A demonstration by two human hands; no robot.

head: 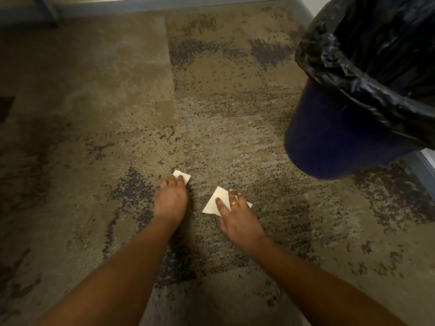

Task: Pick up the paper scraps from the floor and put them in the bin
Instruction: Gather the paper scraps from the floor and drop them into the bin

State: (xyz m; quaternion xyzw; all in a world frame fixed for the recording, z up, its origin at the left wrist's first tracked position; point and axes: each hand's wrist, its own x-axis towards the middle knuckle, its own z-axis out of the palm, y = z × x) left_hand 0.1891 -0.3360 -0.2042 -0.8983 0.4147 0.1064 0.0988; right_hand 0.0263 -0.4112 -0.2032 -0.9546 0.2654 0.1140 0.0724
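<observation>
Two pale paper scraps lie on the mottled carpet. My left hand (170, 198) reaches down and its fingertips press on the near edge of the small scrap (185, 177). To its right is the larger scrap (214, 204), with the straight fingers of my right hand (237, 217) resting flat on top of it; a gold ring shows on one finger. Part of the larger scrap pokes out to the right of that hand. The dark blue bin (329, 142) with a black liner (367, 74) stands at the upper right, apart from both hands.
Brown and grey carpet (117, 114) fills the view. A wall baseboard (188, 4) runs along the far edge, and another strip of baseboard (423, 170) shows behind the bin at the right.
</observation>
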